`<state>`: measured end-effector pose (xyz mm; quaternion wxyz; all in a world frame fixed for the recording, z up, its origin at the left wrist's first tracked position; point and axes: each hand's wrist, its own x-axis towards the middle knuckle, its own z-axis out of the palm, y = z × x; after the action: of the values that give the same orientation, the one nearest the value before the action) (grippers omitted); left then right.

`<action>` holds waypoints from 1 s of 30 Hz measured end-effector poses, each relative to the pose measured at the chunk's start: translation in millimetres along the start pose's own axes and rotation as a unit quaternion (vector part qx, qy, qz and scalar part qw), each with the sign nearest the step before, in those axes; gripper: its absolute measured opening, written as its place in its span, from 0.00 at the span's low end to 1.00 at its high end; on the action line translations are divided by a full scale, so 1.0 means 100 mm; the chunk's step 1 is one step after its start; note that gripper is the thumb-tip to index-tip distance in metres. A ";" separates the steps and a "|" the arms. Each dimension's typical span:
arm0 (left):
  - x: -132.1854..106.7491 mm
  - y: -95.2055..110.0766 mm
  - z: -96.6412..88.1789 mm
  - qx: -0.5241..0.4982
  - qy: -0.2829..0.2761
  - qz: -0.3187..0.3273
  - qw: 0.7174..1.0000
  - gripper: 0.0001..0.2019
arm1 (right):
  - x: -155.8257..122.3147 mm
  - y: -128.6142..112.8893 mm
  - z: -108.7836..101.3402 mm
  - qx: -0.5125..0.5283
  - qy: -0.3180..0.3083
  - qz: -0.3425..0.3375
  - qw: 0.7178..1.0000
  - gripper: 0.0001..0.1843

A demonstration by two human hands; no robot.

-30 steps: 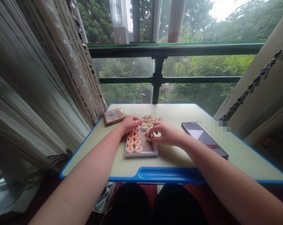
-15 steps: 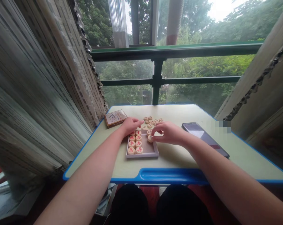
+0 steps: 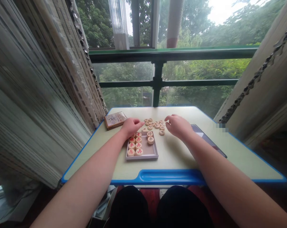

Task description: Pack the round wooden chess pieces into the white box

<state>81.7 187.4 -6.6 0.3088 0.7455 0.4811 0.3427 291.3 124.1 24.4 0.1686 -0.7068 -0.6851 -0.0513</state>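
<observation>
A shallow box tray (image 3: 154, 156) lies in the middle of the table. Red-marked xiangqi pieces (image 3: 139, 146) fill two columns at its left, while two black-marked pieces (image 3: 150, 140) sit at its upper right. My left hand (image 3: 132, 126) rests at the tray's far left corner, fingers stretched to the right, covering part of that corner. Beyond the tray, several loose xiangqi pieces (image 3: 157, 126) are scattered on the tabletop. Just right of them hovers my right hand (image 3: 179, 125), its fingers slightly bent and apart, with no piece visible in it.
A patterned flat box (image 3: 115, 120) lies at the table's left edge. Partly behind my right forearm is a phone-like dark-framed device (image 3: 211, 142). The blue-edged table (image 3: 172, 176) has a groove along its front. Green railing (image 3: 176, 55) and curtains surround it.
My right hand has moved away from the tray, right and slightly farther off, leaving a black-marked piece inside. My left hand stays at the tray corner. The view has shifted slightly.
</observation>
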 end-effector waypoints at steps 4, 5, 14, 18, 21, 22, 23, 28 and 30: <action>-0.04 0.09 0.01 -0.035 0.002 0.034 0.999 0.20 | 0.09 0.15 0.07 -0.017 -0.035 0.070 0.997 0.18; -0.04 0.10 0.01 -0.049 -0.013 0.024 0.998 0.21 | 0.09 0.15 0.09 -0.005 -0.045 0.061 0.997 0.18; -0.02 0.06 0.01 -0.069 -0.110 -0.021 0.991 0.30 | 0.08 -0.01 0.23 0.065 -0.055 -0.035 0.996 0.19; -0.02 0.08 0.01 -0.072 -0.104 -0.036 0.991 0.31 | 0.08 0.00 0.20 0.075 -0.082 0.052 0.992 0.18; 0.00 0.06 0.02 -0.081 -0.104 -0.045 0.990 0.31 | 0.08 0.02 0.18 0.078 -0.074 0.067 0.992 0.19; 0.00 0.06 0.02 -0.083 -0.103 -0.048 0.990 0.31 | 0.08 0.01 0.17 0.075 -0.073 0.060 0.993 0.18; 0.01 0.05 0.02 -0.083 -0.101 -0.050 0.990 0.31 | 0.07 0.01 0.17 0.072 -0.072 0.049 0.994 0.17; 0.01 0.05 0.02 -0.081 -0.096 -0.044 0.991 0.31 | 0.05 -0.03 0.11 0.075 -0.106 0.042 0.991 0.13; 0.01 0.05 0.02 -0.084 -0.097 -0.042 0.991 0.31 | 0.05 -0.02 0.10 0.070 -0.111 0.052 0.990 0.13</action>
<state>86.6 185.8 -3.5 0.4298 0.7255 0.4493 0.2950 287.6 132.0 16.8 0.1427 -0.7290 -0.6641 0.0844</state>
